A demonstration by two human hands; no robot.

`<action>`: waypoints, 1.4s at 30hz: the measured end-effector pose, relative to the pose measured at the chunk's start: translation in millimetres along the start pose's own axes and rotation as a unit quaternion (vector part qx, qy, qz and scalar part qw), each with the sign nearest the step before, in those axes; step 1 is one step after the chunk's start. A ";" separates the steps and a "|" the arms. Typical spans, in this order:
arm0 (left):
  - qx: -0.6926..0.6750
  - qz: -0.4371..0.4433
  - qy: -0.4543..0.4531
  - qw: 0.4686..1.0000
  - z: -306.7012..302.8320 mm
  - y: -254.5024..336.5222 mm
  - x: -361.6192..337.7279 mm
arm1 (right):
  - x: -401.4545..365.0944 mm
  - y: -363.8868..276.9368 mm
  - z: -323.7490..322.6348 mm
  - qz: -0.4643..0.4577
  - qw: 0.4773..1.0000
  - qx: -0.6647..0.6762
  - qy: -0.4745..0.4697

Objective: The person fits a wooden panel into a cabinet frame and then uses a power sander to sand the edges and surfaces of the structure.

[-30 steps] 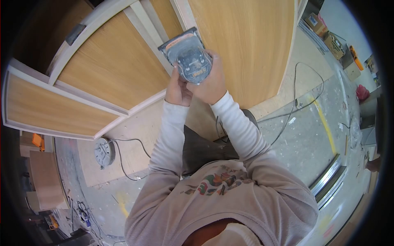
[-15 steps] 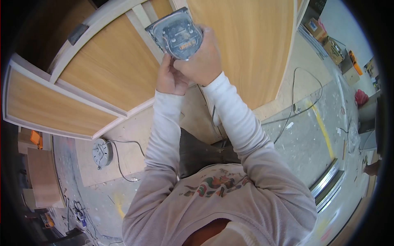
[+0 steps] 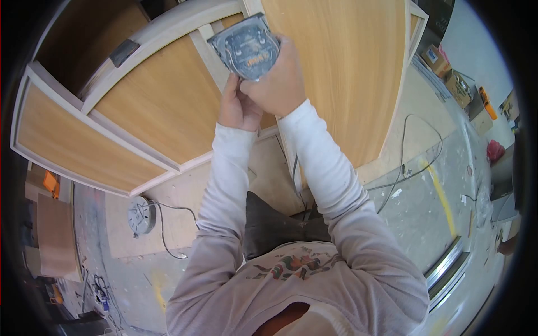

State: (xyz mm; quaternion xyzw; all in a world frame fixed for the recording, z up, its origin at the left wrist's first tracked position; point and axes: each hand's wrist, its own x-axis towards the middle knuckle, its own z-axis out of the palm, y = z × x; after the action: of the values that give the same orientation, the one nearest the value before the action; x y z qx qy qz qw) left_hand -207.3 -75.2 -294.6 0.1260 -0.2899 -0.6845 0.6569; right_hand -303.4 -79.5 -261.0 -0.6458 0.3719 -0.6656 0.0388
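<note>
A dusty grey power sander [image 3: 249,47] with orange lettering is held up at the top centre, in front of the wooden panelled cabinet [image 3: 162,89]. My right hand [image 3: 280,81] wraps round the right side of its body. Just below the tool, my left hand [image 3: 238,105] is raised with its fingertips at the tool's lower left edge; its other fingers are partly hidden behind my right hand. A grey cable [image 3: 295,173] hangs beneath my hands, near my right sleeve. The tool's far side is out of sight.
A round metal cable reel [image 3: 141,216] lies on a board at the left. A black cable [image 3: 404,159] loops over the floor at the right. Metal profiles [image 3: 446,267] lie at the lower right, and cardboard boxes [image 3: 435,59] stand at the upper right.
The view has shifted slightly, so the cabinet and floor items sit a little lower and further right. My hands still hold the sander, which appears slightly further right.
</note>
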 end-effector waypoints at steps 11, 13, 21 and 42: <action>0.013 -0.069 -0.032 0.997 5.2 1.7 0.4 | -1.9 -1.0 -20.1 0.050 0.994 0.061 -0.076; -0.023 -0.059 -0.087 0.994 -5.0 -4.3 -8.9 | -20.4 -2.3 -26.3 -0.083 0.997 0.004 0.005; -0.035 -0.154 0.115 0.981 -70.9 -51.5 -78.9 | -134.8 39.3 -27.2 0.050 0.995 0.021 -0.089; 0.249 -0.217 0.264 0.906 -121.5 -87.2 -130.8 | -237.5 33.1 -39.9 0.327 0.940 0.053 -0.082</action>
State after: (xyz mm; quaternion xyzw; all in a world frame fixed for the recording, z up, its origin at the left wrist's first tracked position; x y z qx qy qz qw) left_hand -198.3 21.2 -468.2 0.5212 -0.2326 -0.6578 0.4915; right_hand -314.4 40.7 -472.0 -0.5378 0.5220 -0.5802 0.3188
